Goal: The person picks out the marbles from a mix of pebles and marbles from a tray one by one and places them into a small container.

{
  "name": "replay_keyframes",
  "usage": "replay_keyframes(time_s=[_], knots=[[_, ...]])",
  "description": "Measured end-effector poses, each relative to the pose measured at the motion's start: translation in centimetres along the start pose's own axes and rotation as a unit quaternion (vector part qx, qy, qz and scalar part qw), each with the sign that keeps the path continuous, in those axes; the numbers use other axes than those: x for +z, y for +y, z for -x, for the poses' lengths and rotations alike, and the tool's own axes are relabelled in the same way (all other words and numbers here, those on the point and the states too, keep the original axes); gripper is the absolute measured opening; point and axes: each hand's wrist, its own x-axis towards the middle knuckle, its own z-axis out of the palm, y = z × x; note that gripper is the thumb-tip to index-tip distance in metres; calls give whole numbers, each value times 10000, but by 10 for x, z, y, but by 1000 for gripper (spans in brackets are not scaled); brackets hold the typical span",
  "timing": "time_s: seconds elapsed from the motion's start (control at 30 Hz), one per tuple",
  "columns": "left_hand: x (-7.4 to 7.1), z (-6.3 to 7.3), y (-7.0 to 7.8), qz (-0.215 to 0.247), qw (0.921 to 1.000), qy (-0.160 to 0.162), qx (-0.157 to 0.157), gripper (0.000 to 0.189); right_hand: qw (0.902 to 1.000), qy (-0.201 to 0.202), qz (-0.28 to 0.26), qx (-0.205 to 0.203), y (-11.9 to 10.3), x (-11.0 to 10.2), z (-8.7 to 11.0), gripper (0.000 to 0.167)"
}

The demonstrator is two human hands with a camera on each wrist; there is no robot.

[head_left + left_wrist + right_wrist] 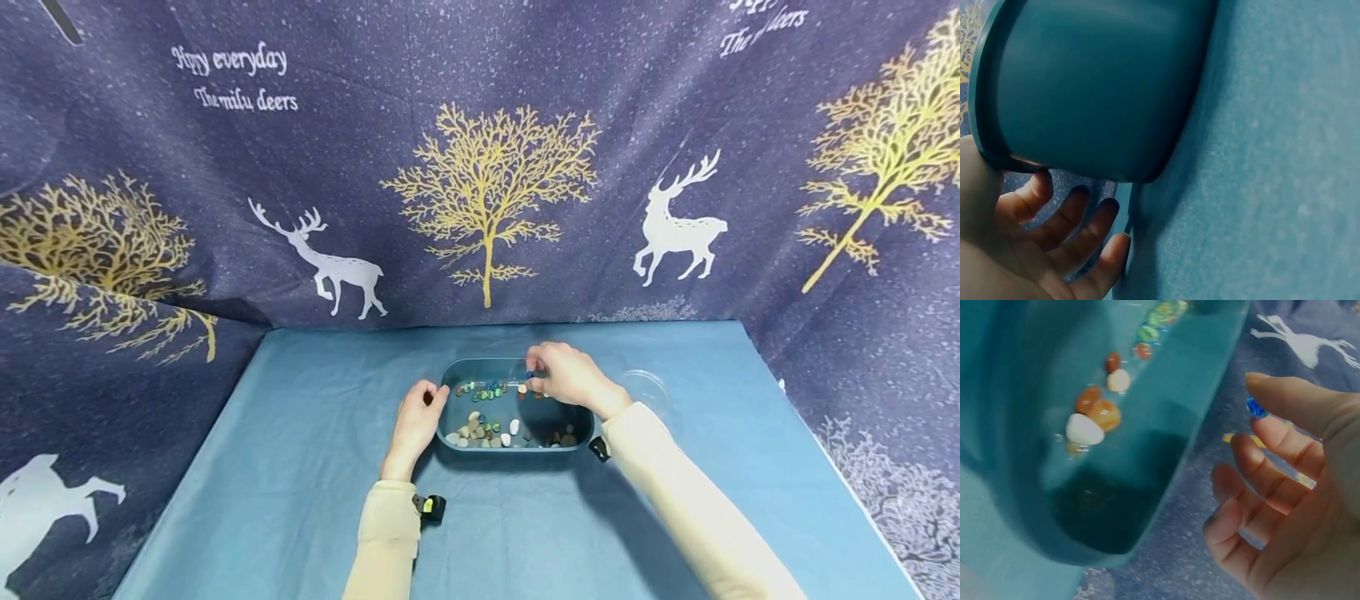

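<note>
A teal oblong tub (516,451) stands on the blue cloth. At its left end my left hand (414,418) holds the rim, thumb over the top and index finger below it; the other fingers are loosely bent beside the outer wall (1097,94). Over the tub's far right part, my right hand (567,377) pinches a small blue glass marble (1256,407) between thumb and index finger. Green, blue and brown marbles (487,393) lie in a band towards the far wall. Pale pebbles (472,429) gather at the near left, dark stones (562,437) at the near right.
A clear round dish (645,390) lies to the right of the tub, partly behind the right forearm. A dark cloth (517,75) with deer and trees hangs behind the table. White and orange-brown stones (1085,429) sit near the tub's right end.
</note>
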Motion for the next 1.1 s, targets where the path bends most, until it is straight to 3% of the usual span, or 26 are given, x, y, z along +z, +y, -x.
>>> replay_keyframes(time_s=[0.3, 0.6, 0.77, 1.1], knots=[[-1, 1, 2, 109, 9999, -64, -52, 27, 9966, 557, -558, -226, 0, -14, 15, 17], [-1, 2, 1, 150, 9998, -125, -108, 28, 9806, 1583, -1105, -344, 10, -25, 36, 21], [-2, 1, 0, 124, 9999, -91, -78, 28, 9702, 2168, -1074, -158, 20, -28, 48, 21], [-3, 1, 1, 134, 9999, -72, -16, 28, 9539, 2799, -988, 447, 47, -30, 79, 16]])
